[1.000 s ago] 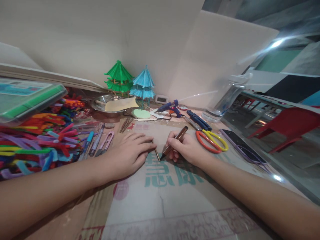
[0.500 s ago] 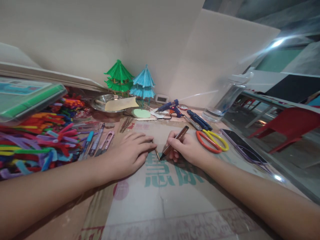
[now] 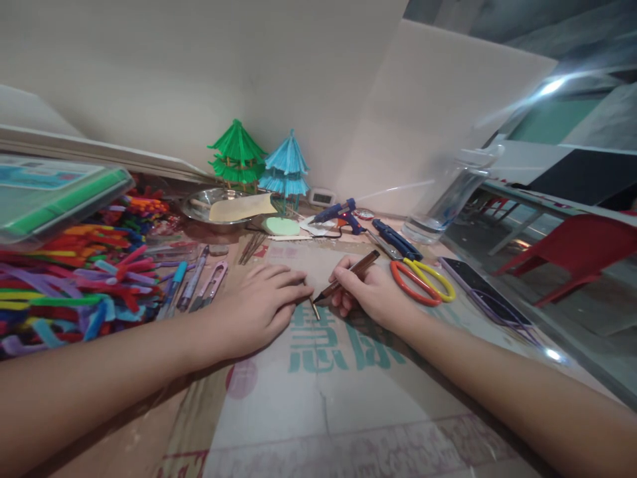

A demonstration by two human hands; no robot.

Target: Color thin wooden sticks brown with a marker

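Observation:
My right hand (image 3: 365,289) grips a brown marker pen (image 3: 362,264) between thumb and fingers. The pen's dark tip is down at a short thin wooden stick (image 3: 315,311), close to the left fingertips. My left hand (image 3: 266,299) lies palm down on the printed cardboard sheet (image 3: 279,411), with the upper end of that stick held at its index finger and thumb. Part of the stick is hidden under those fingers. Right of my right hand lie scissors (image 3: 415,284) with red and yellow handles.
Colourful pipe cleaners (image 3: 89,279) and a plastic case (image 3: 60,199) crowd the left, beside several pens (image 3: 188,285). Behind stand green (image 3: 237,156) and blue (image 3: 286,162) pagoda models, a metal bowl (image 3: 192,211), a glue gun (image 3: 341,214), a box cutter (image 3: 397,239) and a clear jug (image 3: 442,206). A phone (image 3: 482,289) lies right.
The marker's tip has shifted up and left along the stick, from its lower end towards the left fingertips. My left hand has hardly moved.

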